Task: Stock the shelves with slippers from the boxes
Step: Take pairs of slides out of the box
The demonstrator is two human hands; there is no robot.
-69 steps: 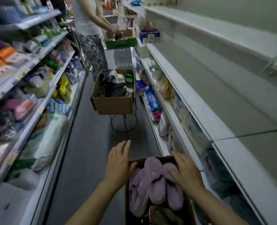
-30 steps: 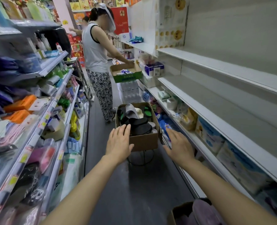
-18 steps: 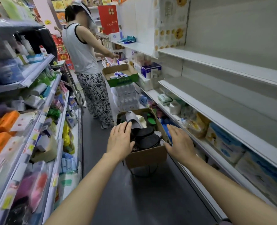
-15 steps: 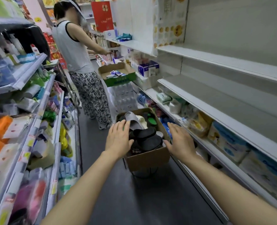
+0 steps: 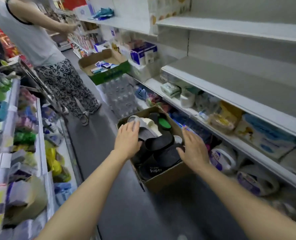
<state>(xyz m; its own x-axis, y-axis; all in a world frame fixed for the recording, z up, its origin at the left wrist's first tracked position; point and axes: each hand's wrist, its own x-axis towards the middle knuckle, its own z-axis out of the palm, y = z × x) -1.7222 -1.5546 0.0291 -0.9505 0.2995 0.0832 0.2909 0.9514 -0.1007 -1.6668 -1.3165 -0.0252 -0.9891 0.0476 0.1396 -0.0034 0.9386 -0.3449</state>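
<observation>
Slippers (image 5: pixel 158 144) fill the cardboard box (image 5: pixel 162 181) that sits in the aisle beside the lower right shelves, with black pairs on top near the front and a grey, a cream and a green one toward the back. The left hand (image 5: pixel 128 141) hovers flat over the box's left side, fingers straight and touching or nearly touching the grey slipper (image 5: pixel 144 131), holding nothing. The right hand (image 5: pixel 194 149) is spread wide over the box's right rim, also holding nothing. To do this step well, I judge each hand should close on 1 matched black pair, lifting straight up so the loose pile does not spill, then carry it right to the bare shelf (image 5: pixel 239 84) above the stocked one.
</observation>
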